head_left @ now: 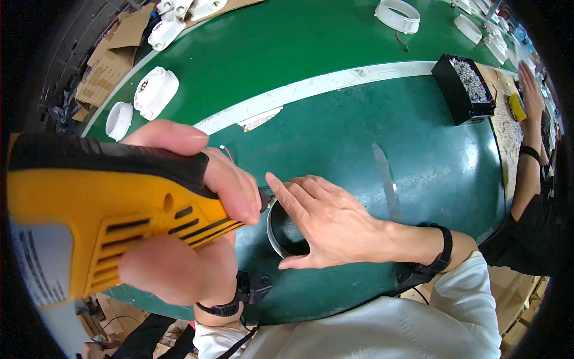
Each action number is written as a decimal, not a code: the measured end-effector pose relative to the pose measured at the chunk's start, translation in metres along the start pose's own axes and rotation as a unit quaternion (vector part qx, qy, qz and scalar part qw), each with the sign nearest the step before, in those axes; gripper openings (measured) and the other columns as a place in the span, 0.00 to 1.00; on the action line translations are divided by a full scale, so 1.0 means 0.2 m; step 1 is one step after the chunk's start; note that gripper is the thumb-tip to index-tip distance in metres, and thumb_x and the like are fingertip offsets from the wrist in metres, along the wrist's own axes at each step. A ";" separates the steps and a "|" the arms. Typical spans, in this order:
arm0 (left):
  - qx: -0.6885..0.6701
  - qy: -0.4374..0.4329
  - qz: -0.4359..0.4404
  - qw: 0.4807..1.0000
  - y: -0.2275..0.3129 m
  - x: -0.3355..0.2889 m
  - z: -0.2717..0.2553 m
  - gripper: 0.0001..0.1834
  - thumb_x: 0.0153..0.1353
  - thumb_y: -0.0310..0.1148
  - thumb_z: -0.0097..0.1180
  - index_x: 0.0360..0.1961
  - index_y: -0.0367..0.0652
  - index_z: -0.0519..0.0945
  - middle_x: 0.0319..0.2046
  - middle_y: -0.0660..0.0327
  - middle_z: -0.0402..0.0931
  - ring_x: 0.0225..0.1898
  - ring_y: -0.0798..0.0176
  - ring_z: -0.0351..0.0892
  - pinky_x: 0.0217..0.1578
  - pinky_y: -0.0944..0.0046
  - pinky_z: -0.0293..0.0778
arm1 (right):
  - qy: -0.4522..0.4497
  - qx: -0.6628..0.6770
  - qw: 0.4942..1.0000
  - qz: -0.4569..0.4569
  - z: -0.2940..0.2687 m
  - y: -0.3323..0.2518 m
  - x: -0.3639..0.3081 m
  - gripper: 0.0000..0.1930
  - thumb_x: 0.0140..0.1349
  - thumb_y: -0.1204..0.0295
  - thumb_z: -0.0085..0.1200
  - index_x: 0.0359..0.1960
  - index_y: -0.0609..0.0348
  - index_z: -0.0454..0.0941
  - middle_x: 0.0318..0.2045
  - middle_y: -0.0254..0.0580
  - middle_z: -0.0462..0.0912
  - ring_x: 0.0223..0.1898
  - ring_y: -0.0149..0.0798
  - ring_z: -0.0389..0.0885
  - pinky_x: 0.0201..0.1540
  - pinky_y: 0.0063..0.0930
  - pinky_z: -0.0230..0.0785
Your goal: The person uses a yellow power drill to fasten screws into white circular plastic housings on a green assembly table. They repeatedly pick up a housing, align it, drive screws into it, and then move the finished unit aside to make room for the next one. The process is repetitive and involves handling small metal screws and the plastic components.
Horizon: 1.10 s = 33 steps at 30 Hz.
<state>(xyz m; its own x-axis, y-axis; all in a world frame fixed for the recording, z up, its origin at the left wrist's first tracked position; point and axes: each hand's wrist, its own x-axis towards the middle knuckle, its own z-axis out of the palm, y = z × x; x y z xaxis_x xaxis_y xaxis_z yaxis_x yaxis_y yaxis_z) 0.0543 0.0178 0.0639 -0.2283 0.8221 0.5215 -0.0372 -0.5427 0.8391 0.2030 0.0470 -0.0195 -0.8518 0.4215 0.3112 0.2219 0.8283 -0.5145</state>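
Note:
A yellow and black power screwdriver point(137, 209) fills the left side, large and close. My left hand point(197, 239) is wrapped round it, and its dark tip points right. That tip meets the rim of a pale ring-shaped part point(272, 233) lying on the green table; the exact contact is hidden by my fingers. Over the ring's right side lies my right hand point(329, 221), index finger at the far rim and thumb at the near rim, holding it. A thin red and white wire point(227, 152) shows just beyond my left hand.
A black box of small screws point(469, 84) stands at the far right. Nearby are a yellow roll point(516, 107) and another person's hand point(531, 90). Past a white strip point(335, 81), white housings point(156, 93) and rings point(397, 16) lie on green surface. Cardboard boxes point(116, 60) stand far left.

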 end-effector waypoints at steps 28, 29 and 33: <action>0.098 0.068 0.009 0.993 0.02 -0.01 0.01 0.44 0.56 0.69 0.40 0.49 0.32 0.60 0.14 0.61 0.64 0.13 0.67 0.64 0.13 0.68 0.64 | -0.018 -0.005 1.000 -0.002 0.01 0.01 0.00 0.54 0.43 0.47 0.62 0.61 0.79 0.50 0.42 0.53 0.71 0.44 0.49 0.70 0.52 0.37 0.63; 0.094 0.080 0.019 0.992 0.02 -0.02 0.01 0.44 0.56 0.68 0.40 0.50 0.32 0.59 0.14 0.61 0.64 0.13 0.67 0.64 0.14 0.68 0.64 | -0.020 -0.011 1.000 -0.003 0.02 0.01 -0.01 0.54 0.43 0.47 0.62 0.61 0.79 0.50 0.42 0.53 0.71 0.44 0.49 0.70 0.52 0.37 0.63; 0.116 0.070 0.036 0.990 0.06 -0.01 0.00 0.41 0.58 0.66 0.40 0.50 0.33 0.60 0.14 0.61 0.64 0.12 0.67 0.63 0.13 0.68 0.63 | -0.026 -0.018 0.999 -0.003 0.00 0.00 -0.02 0.52 0.45 0.45 0.60 0.60 0.77 0.53 0.43 0.53 0.71 0.45 0.50 0.70 0.53 0.38 0.63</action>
<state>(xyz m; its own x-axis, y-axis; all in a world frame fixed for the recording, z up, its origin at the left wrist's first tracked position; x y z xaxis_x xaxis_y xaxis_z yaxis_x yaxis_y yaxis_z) 0.0548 0.0092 0.0736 -0.3546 0.7427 0.5680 0.2055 -0.5308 0.8222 0.2054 0.0455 -0.0209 -0.8767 0.3972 0.2715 0.2324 0.8437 -0.4839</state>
